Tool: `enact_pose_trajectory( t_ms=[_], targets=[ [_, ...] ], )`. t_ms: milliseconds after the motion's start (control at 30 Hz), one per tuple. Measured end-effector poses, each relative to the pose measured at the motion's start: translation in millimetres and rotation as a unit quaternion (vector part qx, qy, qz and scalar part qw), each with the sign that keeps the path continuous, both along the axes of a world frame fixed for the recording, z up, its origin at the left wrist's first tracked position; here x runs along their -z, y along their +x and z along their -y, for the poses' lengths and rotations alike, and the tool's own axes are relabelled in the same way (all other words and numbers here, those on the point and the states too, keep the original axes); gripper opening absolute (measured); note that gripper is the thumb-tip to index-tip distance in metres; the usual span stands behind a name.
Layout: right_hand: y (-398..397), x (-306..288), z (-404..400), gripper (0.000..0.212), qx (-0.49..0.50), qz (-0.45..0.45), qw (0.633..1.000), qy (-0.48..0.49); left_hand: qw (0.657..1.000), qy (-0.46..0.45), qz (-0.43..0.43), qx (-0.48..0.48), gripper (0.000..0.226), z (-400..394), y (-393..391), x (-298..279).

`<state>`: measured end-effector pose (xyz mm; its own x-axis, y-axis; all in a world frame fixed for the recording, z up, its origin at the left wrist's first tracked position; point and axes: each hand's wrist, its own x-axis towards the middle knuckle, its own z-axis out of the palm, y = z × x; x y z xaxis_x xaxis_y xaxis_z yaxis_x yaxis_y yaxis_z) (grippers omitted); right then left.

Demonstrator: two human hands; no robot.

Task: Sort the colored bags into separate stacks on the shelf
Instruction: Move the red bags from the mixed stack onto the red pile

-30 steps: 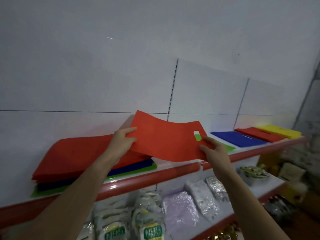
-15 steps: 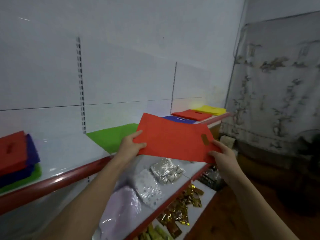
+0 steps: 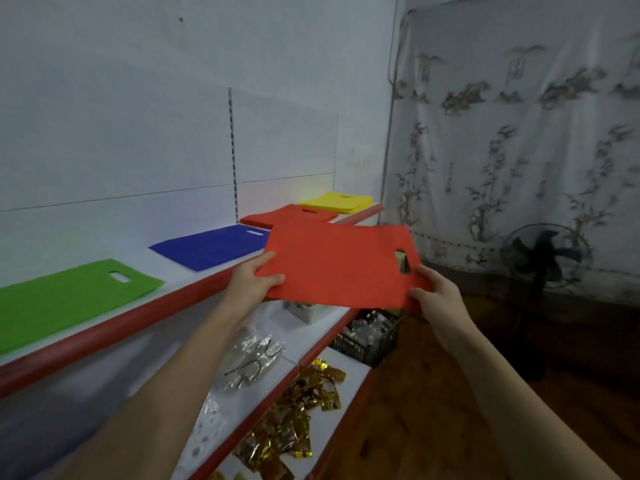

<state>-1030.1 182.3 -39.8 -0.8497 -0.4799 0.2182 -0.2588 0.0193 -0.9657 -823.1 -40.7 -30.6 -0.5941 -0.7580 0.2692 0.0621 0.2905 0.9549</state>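
A person holds a red bag [image 3: 336, 268] flat in the air with both hands, just in front of the red-edged top shelf [image 3: 166, 308] of a white shelving unit. The left hand [image 3: 251, 284] pinches the bag's left edge, thumb on top and fingers beneath; the right hand [image 3: 434, 294] is clamped on the lower right corner, just below the bag's cut-out handle slot. The bag hangs clear of the shelf, touching nothing but the two hands.

Four stacks lie apart along the shelf — a green bag [image 3: 62, 299] nearest the camera, then a blue bag [image 3: 211, 247], then a red stack [image 3: 287, 216] partly hidden behind the held bag, and a yellow stack [image 3: 337, 202] at the far end. Each shows a handle slot facing the shelf's front edge.

On the shelf below, clear packets with silvery contents [image 3: 249, 358] lie beside a white box [image 3: 310, 311], mostly covered by the held bag. A dark plastic crate [image 3: 367, 341] sits at that shelf's far end. Lower still, a heap of gold foil wrappers [image 3: 294, 420] spreads across the bottom shelf.

To the right, a pale curtain printed with bamboo and branches [image 3: 519, 133] hangs over the wall, and a dark standing fan [image 3: 543, 258] stands before it on a brown floor — both well apart from the shelving.
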Motion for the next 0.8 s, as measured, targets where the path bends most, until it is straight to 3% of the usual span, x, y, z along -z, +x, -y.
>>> enact_pose_trajectory(
  t_ms=[367, 667, 800],
  targets=[
    [-169.8, 11.1, 76.6, 0.054, 0.032, -0.017, 0.999, -0.004, 0.999, 0.022, -0.025, 0.01, 0.062, 77.7, -181.7, 16.0],
    [-304.6, 10.0, 160.8, 0.046, -0.005, -0.04, 0.999, -0.023, 0.998, -0.004, 0.005, -0.069, 0.06, 130.0, -284.5, 8.5],
    [-360.9, 5.5, 218.1, 0.044, -0.07, -0.029, 0.997, -0.028, 0.989, 0.01, 0.003, -0.146, 0.061, 149.0, -316.8, 2.9]
  ],
)
